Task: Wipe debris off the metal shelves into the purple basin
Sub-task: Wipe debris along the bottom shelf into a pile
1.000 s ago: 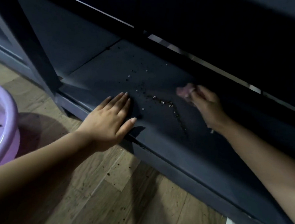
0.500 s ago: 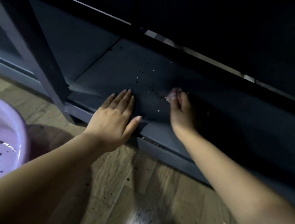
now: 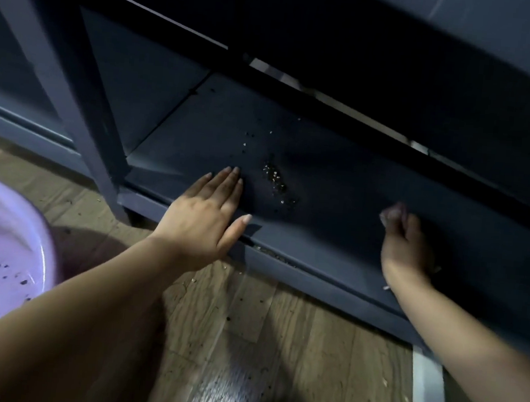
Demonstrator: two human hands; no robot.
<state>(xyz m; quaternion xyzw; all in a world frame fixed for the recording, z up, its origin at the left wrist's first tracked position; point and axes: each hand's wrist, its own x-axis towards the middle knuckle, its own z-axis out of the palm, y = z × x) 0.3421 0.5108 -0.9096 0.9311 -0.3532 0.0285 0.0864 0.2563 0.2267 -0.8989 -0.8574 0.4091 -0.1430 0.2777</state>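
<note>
The dark grey metal shelf [image 3: 337,207] lies low above the wooden plank floor [image 3: 245,343], and the round purple plastic basin [image 3: 30,228] stands on the floor to its left, well apart from the dirt. The left hand [image 3: 206,218] rests flat at the front edge of the shelf, its fingers straight and together. The right hand [image 3: 409,242] has its fingers curled around a small pinkish cloth [image 3: 392,212]. A short line of pale crumbs [image 3: 275,182] lies between the hands, its long axis running from the back-left toward the front-right. I judge the step to be gathering; the next sweep must push the crumbs left to the edge.
</note>
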